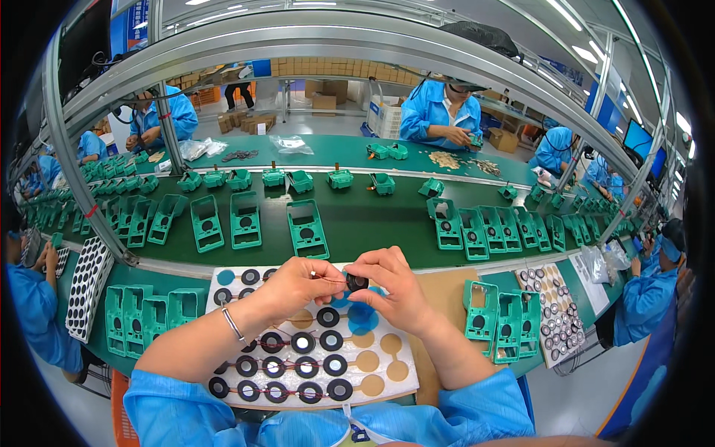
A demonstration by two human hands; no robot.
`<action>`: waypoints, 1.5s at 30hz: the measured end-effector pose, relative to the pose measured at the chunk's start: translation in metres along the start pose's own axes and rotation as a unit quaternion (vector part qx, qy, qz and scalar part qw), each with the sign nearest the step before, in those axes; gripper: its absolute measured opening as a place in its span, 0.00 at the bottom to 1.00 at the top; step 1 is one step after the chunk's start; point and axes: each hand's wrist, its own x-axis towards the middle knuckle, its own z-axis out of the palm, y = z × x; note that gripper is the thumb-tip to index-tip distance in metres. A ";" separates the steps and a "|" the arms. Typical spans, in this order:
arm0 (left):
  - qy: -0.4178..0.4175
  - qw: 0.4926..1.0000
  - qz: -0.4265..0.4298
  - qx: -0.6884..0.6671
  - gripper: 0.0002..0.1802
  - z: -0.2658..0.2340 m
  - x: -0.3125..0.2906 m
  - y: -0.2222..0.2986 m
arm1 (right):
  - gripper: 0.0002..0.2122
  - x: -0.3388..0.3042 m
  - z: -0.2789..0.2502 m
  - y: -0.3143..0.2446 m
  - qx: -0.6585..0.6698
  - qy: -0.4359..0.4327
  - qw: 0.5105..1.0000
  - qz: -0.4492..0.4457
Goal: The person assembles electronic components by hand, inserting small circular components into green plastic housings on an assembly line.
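Note:
Over a white foam tray (404, 381), my right hand (395, 290) grips a small round black speaker (357, 282) between thumb and fingers. My left hand (302, 288) is closed in a pinch on thin red wires (333, 279) that run toward the speaker, and a tiny white end pokes out at its fingertips. Below my hands, rows of round black speakers (303, 343) with pale centres lie on the tray, red wires strewn across them. Tan round pads (391, 343) fill the tray's right side, and translucent blue discs (363, 318) lie under my right hand.
Green plastic housings (186, 307) stand left of the tray, with more housings (509, 320) at right on brown cardboard. Ahead, a dark green conveyor belt (357, 223) carries rows of housings. A metal frame (320, 30) arches overhead. Co-workers in blue (439, 112) sit opposite and at both sides.

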 end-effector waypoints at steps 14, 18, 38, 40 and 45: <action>0.014 0.790 0.210 0.575 0.05 0.004 0.009 -0.008 | 0.16 -0.008 -0.016 0.043 0.501 0.151 0.829 0.197; 0.017 0.705 0.220 0.674 0.05 0.002 0.017 -0.002 | 0.19 -0.007 -0.018 0.038 0.489 0.101 0.833 0.238; 0.200 0.882 -0.276 0.326 0.12 -0.138 0.202 -0.093 | 0.18 -0.011 -0.019 0.050 0.394 0.162 0.890 0.166; 0.228 0.888 -0.293 0.272 0.09 -0.138 0.204 -0.104 | 0.15 -0.011 -0.019 0.052 0.364 0.164 0.899 0.181; 0.251 0.941 -0.211 0.087 0.07 -0.136 0.191 -0.070 | 0.12 -0.009 -0.014 0.053 0.316 0.188 0.912 0.183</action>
